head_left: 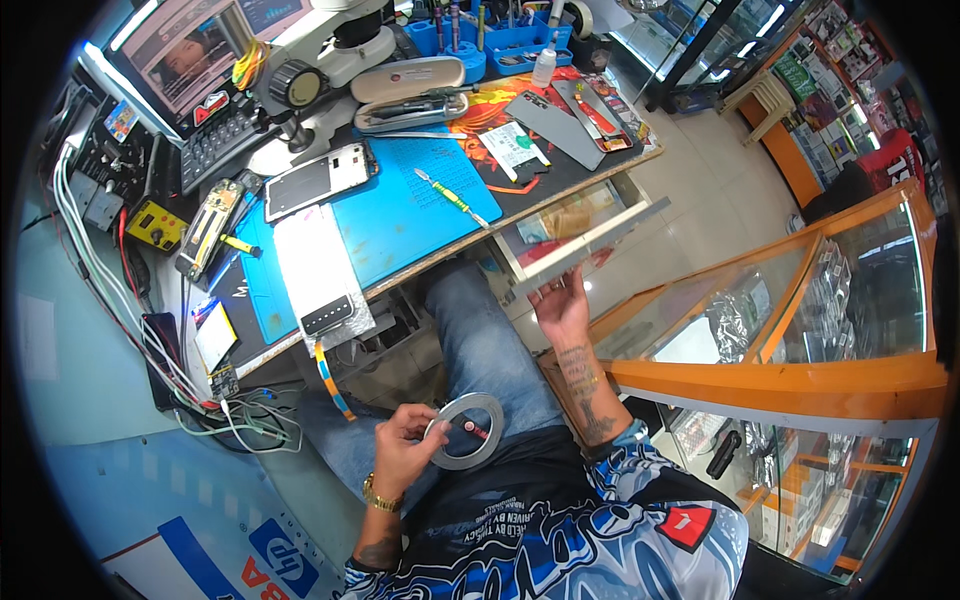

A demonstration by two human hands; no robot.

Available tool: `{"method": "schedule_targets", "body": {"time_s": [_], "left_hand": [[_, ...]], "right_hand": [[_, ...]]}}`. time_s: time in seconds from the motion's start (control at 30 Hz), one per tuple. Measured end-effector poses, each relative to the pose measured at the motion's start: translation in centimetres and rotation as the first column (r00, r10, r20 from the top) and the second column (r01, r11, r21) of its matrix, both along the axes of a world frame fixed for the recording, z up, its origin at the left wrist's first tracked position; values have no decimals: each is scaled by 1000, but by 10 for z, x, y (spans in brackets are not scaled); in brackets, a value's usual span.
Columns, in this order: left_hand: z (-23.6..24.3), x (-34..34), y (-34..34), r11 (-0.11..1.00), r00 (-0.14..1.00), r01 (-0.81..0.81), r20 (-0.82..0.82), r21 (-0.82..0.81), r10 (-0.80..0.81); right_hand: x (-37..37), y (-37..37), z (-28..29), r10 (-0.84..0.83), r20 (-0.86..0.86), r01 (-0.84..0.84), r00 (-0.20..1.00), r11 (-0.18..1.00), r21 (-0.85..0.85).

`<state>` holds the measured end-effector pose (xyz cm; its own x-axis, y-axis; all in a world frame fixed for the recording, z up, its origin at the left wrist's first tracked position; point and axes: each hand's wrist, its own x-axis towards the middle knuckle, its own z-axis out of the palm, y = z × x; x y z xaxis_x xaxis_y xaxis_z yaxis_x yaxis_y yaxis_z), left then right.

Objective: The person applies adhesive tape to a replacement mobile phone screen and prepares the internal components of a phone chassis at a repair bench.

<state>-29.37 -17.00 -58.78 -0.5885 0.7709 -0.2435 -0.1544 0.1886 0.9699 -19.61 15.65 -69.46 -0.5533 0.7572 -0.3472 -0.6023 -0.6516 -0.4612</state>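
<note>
My left hand (410, 440) grips a flat silver roll of tape (450, 460) by its rim, over my lap at the bottom middle. My right hand (558, 298) is raised palm up, fingers curled against the front of an open drawer (613, 232) under the bench edge. The drawer has assorted items inside, hard to make out. Above it on the bench are a blue mat (400, 220), a green-handled tool (450, 200), a phone body (315, 183) and a long white screen panel (312, 270) with an orange flex cable hanging down.
A microscope (300, 85), laptop (215, 60) and blue organiser (460, 55) stand at the back. Tangled cables (250, 420) and a yellow device (153, 225) are at the left. A glass display counter (760, 365) stands at my right, with a stool (755, 115) beyond.
</note>
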Motion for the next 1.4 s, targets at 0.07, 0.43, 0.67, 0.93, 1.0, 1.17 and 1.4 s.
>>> {"method": "schedule_targets", "body": {"time_s": [0.07,0.43,0.67,0.93,1.0,1.17,1.4], "left_hand": [[0,-5,1,998,998,55,6,-20,-55],[0,-13,22,988,990,140,29,-66,-138],[-6,-4,21,996,997,78,18,-31,-78],[-3,-6,21,997,998,65,22,-39,-64],[-3,-8,23,997,997,54,50,-49,-52],[-22,-18,21,998,993,47,113,-46,-41],[-28,-41,38,998,972,43,231,-40,-32]], "right_hand": [[18,-8,5,-3,16,3,1000,1000,6],[46,-22,4,-2,9,2,1000,1000,-21],[49,-21,0,1,17,-1,1000,1000,2],[46,-15,-5,24,23,-24,999,1000,-8],[47,-17,-3,21,8,-21,1000,1000,-6],[54,-23,-2,39,-48,-42,998,997,-58],[62,-28,16,68,38,-60,997,982,-181]]}}
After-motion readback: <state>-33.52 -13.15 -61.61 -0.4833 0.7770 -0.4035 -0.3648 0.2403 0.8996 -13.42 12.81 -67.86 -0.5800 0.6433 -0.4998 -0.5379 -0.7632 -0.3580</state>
